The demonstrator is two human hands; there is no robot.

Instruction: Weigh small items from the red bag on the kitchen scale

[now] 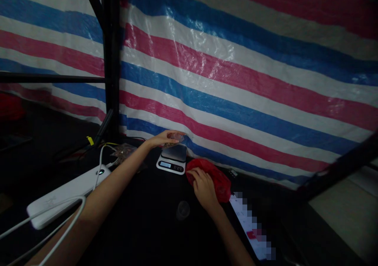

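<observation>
Over the scale (174, 153): left hand (170, 136) outstretched, gripping clear plastic (178, 137) | right hand (203, 184) palm-down on red bag (220, 179), grip: can't tell

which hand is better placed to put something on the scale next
Left, probably: the left hand holds a clear plastic item that appears over the far part of the digital scale, while the right hand is on the red plastic bag beside it.

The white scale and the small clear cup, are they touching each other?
Apart: the head view shows dark tabletop between the scale and the cup.
</observation>
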